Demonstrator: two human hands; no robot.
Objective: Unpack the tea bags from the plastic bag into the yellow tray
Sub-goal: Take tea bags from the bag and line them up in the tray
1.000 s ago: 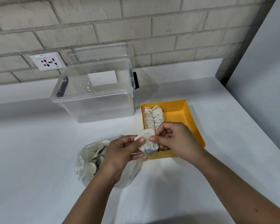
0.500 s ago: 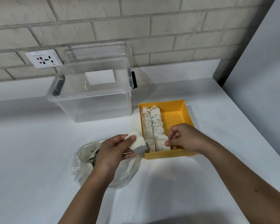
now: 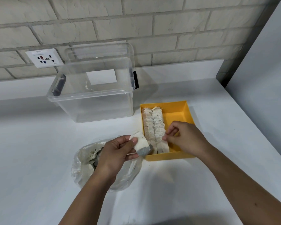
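Head view: the left hand point(image 3: 115, 153) pinches a small stack of white paper tea bags point(image 3: 140, 143) between the crumpled clear plastic bag point(image 3: 83, 161) and the rectangular yellow plastic tray point(image 3: 187, 111) to its right. Nearer, the right hand point(image 3: 183, 137) curls over the tray's lengthwise rows point(image 3: 154, 125); whether it grips anything, I cannot tell.

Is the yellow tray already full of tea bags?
No, the tea bags fill only two rows on the left of the yellow tray; its right part is bare.
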